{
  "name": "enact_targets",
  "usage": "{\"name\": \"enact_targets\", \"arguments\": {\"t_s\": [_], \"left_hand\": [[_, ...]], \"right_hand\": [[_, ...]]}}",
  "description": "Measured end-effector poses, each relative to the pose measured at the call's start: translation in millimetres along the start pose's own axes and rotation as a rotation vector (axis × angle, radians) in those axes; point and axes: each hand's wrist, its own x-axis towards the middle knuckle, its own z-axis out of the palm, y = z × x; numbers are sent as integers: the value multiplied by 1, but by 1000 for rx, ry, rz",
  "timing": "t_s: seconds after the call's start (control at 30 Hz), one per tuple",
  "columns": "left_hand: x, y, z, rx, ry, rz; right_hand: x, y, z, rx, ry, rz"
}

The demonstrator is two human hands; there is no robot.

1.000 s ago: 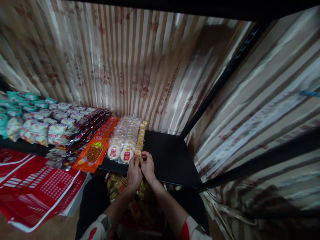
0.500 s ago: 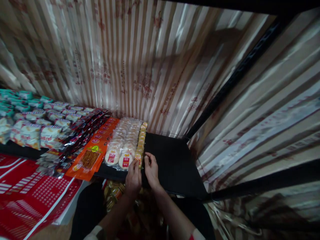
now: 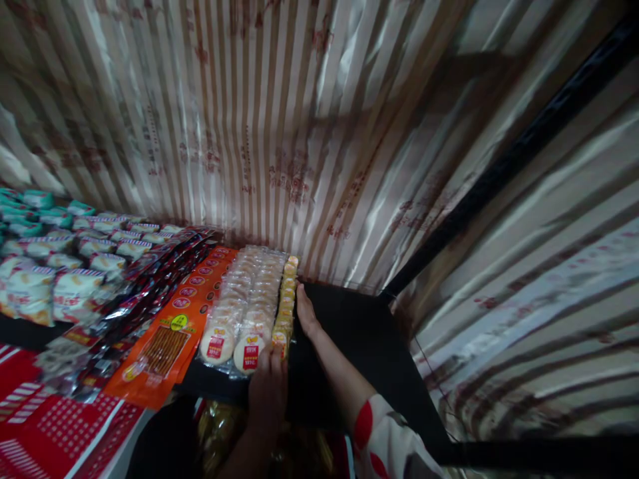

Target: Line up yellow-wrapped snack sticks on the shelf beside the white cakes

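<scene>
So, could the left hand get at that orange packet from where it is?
Probably yes. White crackers lie between the left hand and the orange packet, but the packet's near end juts past the shelf's front edge, and nothing visible seems to block a path in front of the crackers.

Standing here, I see the red basket (image 3: 70, 422) cut off lower left; the left hand (image 3: 269, 382) hides part of the front yellow packet (image 3: 280, 339).

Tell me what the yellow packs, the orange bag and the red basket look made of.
Yellow packs: probably thin plastic film, glossy, judging by small glints along the row.
Orange bag: apparently smooth plastic film, flat and brightly printed; paper layers can't be excluded.
Red basket: likely moulded plastic, given its regular perforations; finish unclear.
</scene>
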Motion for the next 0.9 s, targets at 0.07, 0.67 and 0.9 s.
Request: {"name": "enact_targets", "arguments": {"t_s": [0.07,0.67,0.9], "left_hand": [[0,-2,4,42,8,18],[4,-7,0,181,-15,108],[10,-4,-7,108,-42,42]], "right_hand": [[-2,-1,1,-15,-24,-26],[94,-10,5,-89,35,-53],[89,-6,3,-136,57,-60]]}}
